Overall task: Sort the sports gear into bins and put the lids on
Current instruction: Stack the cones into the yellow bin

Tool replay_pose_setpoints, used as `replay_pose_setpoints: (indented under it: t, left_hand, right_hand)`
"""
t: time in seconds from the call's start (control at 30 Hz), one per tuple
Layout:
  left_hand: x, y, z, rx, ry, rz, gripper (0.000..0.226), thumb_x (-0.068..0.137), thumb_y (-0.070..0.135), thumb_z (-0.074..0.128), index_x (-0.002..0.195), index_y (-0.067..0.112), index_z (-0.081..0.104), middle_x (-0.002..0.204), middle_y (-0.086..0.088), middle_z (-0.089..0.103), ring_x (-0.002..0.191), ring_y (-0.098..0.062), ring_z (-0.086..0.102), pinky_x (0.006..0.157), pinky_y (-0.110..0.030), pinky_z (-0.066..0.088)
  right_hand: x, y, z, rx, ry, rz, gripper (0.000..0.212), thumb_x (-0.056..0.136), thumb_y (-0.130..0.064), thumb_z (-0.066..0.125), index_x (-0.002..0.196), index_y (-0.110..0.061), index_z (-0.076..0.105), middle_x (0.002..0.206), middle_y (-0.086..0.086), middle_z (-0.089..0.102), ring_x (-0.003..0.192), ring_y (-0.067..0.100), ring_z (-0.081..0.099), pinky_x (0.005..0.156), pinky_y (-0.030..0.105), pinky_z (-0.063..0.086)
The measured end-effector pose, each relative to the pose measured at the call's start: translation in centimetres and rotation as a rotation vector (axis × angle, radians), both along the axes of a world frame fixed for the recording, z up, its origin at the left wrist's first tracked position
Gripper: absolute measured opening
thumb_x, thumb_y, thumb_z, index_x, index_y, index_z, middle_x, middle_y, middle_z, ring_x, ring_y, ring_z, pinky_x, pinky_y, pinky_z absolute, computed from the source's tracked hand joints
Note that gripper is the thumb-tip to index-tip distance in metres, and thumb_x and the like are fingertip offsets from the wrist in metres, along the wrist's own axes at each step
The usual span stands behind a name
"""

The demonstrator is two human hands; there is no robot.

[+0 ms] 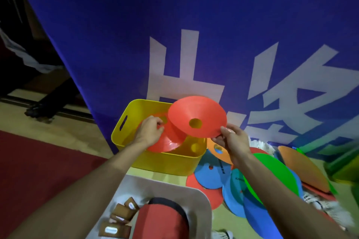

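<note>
head view: my right hand (232, 138) pinches the rim of a red disc cone (196, 109) over the yellow bin (167, 161), fingers (223, 131) pressed on its edge. my left hand (150, 132) grips a second red cone (165, 142) inside the bin. i'd judge sorting early: blue, orange and green cones (212, 177) lie on the floor (219, 215) beside it, and no lid is on.

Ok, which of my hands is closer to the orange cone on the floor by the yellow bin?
Right. The right hand is just above the orange cone, pinching the rim of the raised red cone. The left hand is over the yellow bin, gripping the lower red cone.
</note>
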State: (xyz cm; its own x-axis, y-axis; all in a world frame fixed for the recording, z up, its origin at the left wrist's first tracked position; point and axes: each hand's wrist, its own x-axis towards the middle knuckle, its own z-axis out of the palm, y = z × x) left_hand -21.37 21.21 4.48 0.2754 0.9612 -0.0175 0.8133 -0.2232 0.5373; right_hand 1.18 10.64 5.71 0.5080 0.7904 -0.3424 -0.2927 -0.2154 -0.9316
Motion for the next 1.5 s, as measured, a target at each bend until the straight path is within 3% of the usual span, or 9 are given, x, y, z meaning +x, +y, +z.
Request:
replay_pose_setpoints:
  t: [0.17, 0.4, 0.87, 0.97, 1.1, 1.17, 1.3, 1.4, 1.5]
  left_hand:
    - [-0.9, 1.1, -2.0, -0.102, -0.076, -0.025, 0.028, 0.089, 0.009, 0.056, 0.115, 0.012, 0.065, 0.119, -0.011, 0.062, 0.112, -0.029, 0.057, 0.097, -0.036, 0.046]
    - [-3.9, 1.1, -2.0, -0.146, -0.19, -0.002, 0.025, 0.089, 0.006, 0.056, 0.112, 0.012, 0.065, 0.116, -0.007, 0.064, 0.099, -0.022, 0.061, 0.085, -0.029, 0.047]
    - [-0.2, -3.8, 0.6, -0.156, -0.38, -0.107, 0.026, 0.088, 0.003, 0.053, 0.106, 0.014, 0.068, 0.102, 0.005, 0.066, 0.075, -0.005, 0.057, 0.054, -0.004, 0.04]
    - [2.1, -5.7, 1.0, -0.135, -0.416, -0.13, 0.024, 0.088, 0.003, 0.055, 0.104, 0.014, 0.068, 0.1, 0.004, 0.065, 0.073, -0.004, 0.057, 0.058, -0.004, 0.041]
    - [5.0, -8.6, 1.1, -0.105, -0.429, -0.147, 0.021, 0.089, 0.005, 0.058, 0.104, 0.015, 0.069, 0.106, 0.004, 0.064, 0.084, -0.01, 0.06, 0.067, -0.005, 0.045]
    - [6.6, -10.0, 1.0, -0.103, -0.433, -0.176, 0.019, 0.088, 0.005, 0.059, 0.101, 0.016, 0.069, 0.106, 0.001, 0.065, 0.085, -0.012, 0.062, 0.076, -0.014, 0.049]
    - [9.9, -13.3, 0.4, -0.145, -0.437, -0.208, 0.021, 0.088, 0.001, 0.058, 0.095, 0.018, 0.067, 0.101, -0.001, 0.066, 0.082, -0.006, 0.062, 0.072, -0.005, 0.044]
    - [12.3, -15.7, -0.4, -0.197, -0.41, -0.238, 0.02, 0.089, 0.002, 0.058, 0.094, 0.02, 0.066, 0.096, 0.004, 0.065, 0.079, 0.004, 0.061, 0.073, -0.012, 0.047]
    - [14.3, -17.2, -1.9, -0.264, -0.357, -0.237, 0.016, 0.091, 0.008, 0.058, 0.095, 0.023, 0.065, 0.097, 0.004, 0.066, 0.091, -0.013, 0.063, 0.076, -0.021, 0.048]
  right_hand:
    - [-1.8, 1.2, -1.0, -0.069, -0.066, 0.001, 0.026, 0.096, -0.008, 0.052, 0.122, -0.004, 0.053, 0.078, 0.022, 0.065, 0.069, 0.026, 0.07, 0.071, 0.031, 0.061]
    - [-4.8, 3.0, -2.9, -0.219, -0.187, 0.083, 0.029, 0.094, -0.011, 0.056, 0.123, -0.005, 0.055, 0.078, 0.015, 0.069, 0.058, 0.024, 0.066, 0.072, 0.04, 0.06]
    - [-0.9, -1.5, -0.9, -0.277, -0.268, 0.156, 0.027, 0.091, 0.0, 0.052, 0.117, -0.007, 0.058, 0.091, 0.011, 0.067, 0.061, 0.021, 0.063, 0.045, 0.024, 0.051]
    - [1.4, -3.7, -0.9, -0.269, -0.25, 0.17, 0.024, 0.092, -0.001, 0.051, 0.113, -0.007, 0.059, 0.088, 0.009, 0.066, 0.062, 0.02, 0.063, 0.047, 0.026, 0.051]
    - [5.1, -6.8, -1.5, -0.247, -0.234, 0.184, 0.023, 0.09, -0.001, 0.054, 0.112, -0.006, 0.061, 0.092, 0.012, 0.066, 0.065, 0.023, 0.064, 0.069, 0.042, 0.057]
    - [7.1, -8.7, -1.9, -0.25, -0.258, 0.207, 0.02, 0.09, -0.002, 0.056, 0.108, -0.009, 0.061, 0.09, 0.01, 0.067, 0.061, 0.018, 0.066, 0.059, 0.031, 0.055]
    - [11.7, -12.2, -4.0, -0.272, -0.298, 0.183, 0.017, 0.09, -0.005, 0.058, 0.107, -0.006, 0.062, 0.089, 0.014, 0.065, 0.065, 0.019, 0.061, 0.048, 0.024, 0.051]
    - [15.4, -14.9, -6.3, -0.333, -0.355, 0.125, 0.014, 0.091, -0.003, 0.056, 0.103, -0.002, 0.061, 0.082, 0.014, 0.062, 0.06, 0.019, 0.058, 0.048, 0.026, 0.05]
    - [18.4, -17.3, -9.1, -0.425, -0.464, 0.071, 0.005, 0.09, -0.009, 0.059, 0.091, -0.005, 0.062, 0.081, 0.018, 0.065, 0.059, 0.025, 0.061, 0.056, 0.035, 0.054]
